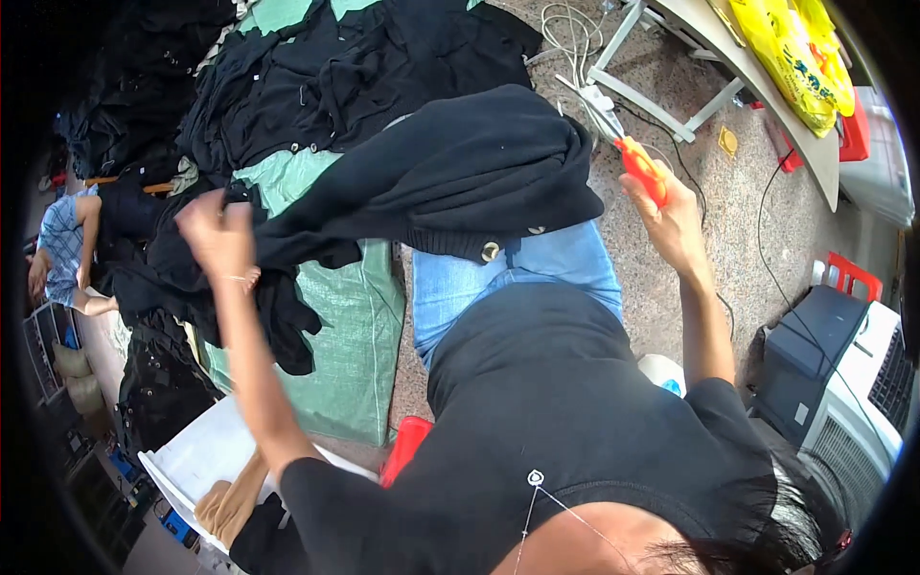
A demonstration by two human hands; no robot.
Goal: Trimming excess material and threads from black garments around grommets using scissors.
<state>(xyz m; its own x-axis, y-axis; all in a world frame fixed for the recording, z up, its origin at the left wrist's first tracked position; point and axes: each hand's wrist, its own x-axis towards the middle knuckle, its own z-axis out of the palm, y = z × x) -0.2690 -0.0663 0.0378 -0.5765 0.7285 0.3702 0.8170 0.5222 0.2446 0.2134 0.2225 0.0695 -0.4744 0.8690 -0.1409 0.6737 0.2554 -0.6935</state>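
Observation:
A black knitted garment (pixel 460 158) with ribbed edging and pale round buttons lies over my lap in blue jeans and stretches away to the left. At its left end my left hand (pixel 220 238), blurred by motion, has its fingers curled, with dark cloth between thumb and fingers. My right hand (pixel 669 216) is raised off the garment, to the right of my knees. It is closed around an orange-handled tool (pixel 644 172) whose thin pale tip points up and left; the tip's exact kind is hard to make out.
More black garments (pixel 316 96) are heaped ahead and left, partly on green woven sacking (pixel 350 355). Another person's arm (pixel 88 240) is at far left. White cables (pixel 575 38), a table (pixel 709 29) with yellow bags (pixel 795 62), and a dark grey box (pixel 805 335) lie right.

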